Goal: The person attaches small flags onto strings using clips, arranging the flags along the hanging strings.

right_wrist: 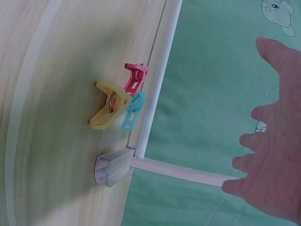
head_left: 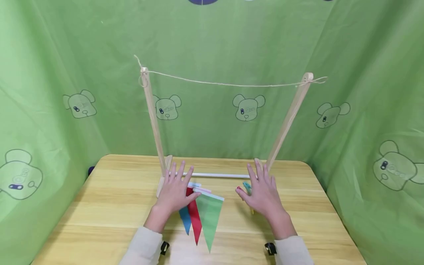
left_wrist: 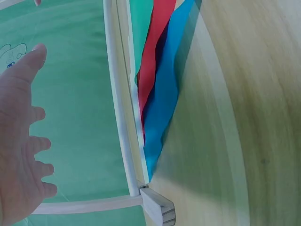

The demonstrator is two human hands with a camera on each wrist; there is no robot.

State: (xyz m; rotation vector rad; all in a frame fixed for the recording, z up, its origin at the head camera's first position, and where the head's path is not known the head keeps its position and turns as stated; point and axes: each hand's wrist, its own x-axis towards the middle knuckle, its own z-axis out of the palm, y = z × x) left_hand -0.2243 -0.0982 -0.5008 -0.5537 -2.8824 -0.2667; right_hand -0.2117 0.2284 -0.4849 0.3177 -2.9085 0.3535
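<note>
Green cloth (head_left: 205, 140) printed with animal heads surrounds our wooden bench (head_left: 86, 221). Our left hand (head_left: 173, 193) hovers over it, back upward, fingers spread straight toward 12 o'clock and thumb toward 2, gripping nothing. From that hand, a blue pennant (head_left: 186, 220), red pennant (head_left: 194, 215) and green pennant (head_left: 209, 217) fan out between 4 and 5 o'clock. Our right hand (head_left: 265, 195) is likewise spread and unladen, fingers toward 11, thumb toward 10; a yellow clip (right_wrist: 107, 117), pink clip (right_wrist: 137, 75) and teal clip (right_wrist: 132, 113) lie around its 9 o'clock. Beyond, at 12, string (head_left: 218, 84) spans two posts (head_left: 154, 121).
</note>
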